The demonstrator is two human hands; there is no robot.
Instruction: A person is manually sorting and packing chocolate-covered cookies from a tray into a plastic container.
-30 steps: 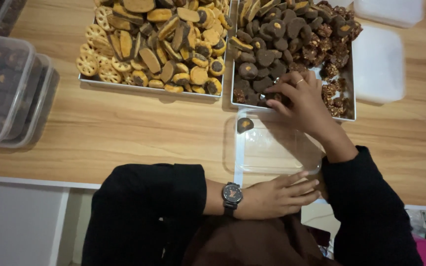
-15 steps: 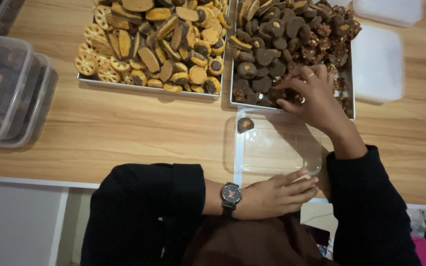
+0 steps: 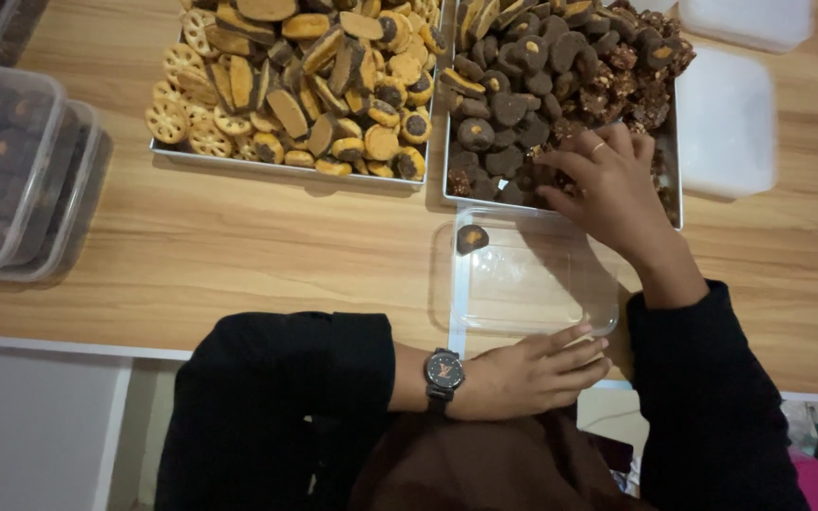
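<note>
a: where's the right hand (image 3: 608, 185)?

b: upper right of the frame, reaching into the tray of dark chocolate cookies (image 3: 560, 76). its fingers are curled down among the cookies at the tray's near edge, a ring on one finger. i can't tell whether it has actually gripped a cookie, the fingertips are buried in the pile

a: and the left hand (image 3: 532, 374)?

b: lower middle, lying flat with fingers stretched out and together, touching the near edge of the clear plastic container (image 3: 532, 284). it holds nothing; it just presses on the rim. a dark wristwatch (image 3: 444, 372) sits on that wrist, and both arms wear black sleeves

a: what's in the container?

b: one round dark cookie with an orange centre (image 3: 471, 237), in its upper left corner. the container stands on the wooden bench (image 3: 239, 255), just below the dark tray, touching or nearly so

a: anything else around?

b: a second tray of yellow and brown cookies (image 3: 305, 85) sits beside the dark one, upper middle. stacked lidded containers of dark cookies (image 3: 11, 170) are at the left edge, and white container lids (image 3: 726, 123) lie at the upper right
</note>
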